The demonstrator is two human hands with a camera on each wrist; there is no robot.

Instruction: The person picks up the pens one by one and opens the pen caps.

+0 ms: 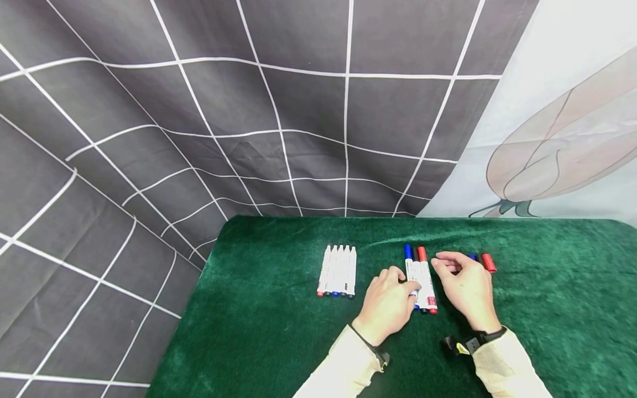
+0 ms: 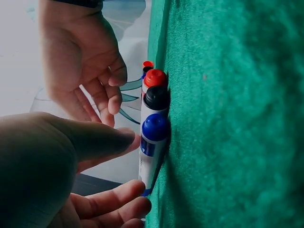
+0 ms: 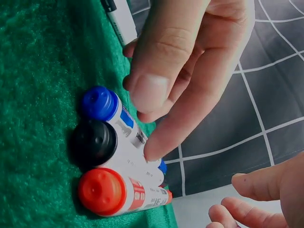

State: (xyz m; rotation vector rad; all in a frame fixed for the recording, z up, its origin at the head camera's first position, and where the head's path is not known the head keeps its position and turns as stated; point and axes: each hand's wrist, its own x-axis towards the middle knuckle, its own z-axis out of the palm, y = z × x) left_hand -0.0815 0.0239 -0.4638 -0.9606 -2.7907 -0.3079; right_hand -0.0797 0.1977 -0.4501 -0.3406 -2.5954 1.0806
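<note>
The left hand, fingers loosely extended, touches a blue marker beside black and red ones; the right hand, relaxed, empty, hovers near a red cap. White markers lie left on the bench.

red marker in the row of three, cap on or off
On: the head view shows a red cap over the far end of the red marker, where the five markers farther left show bare, narrow white ends.
</note>
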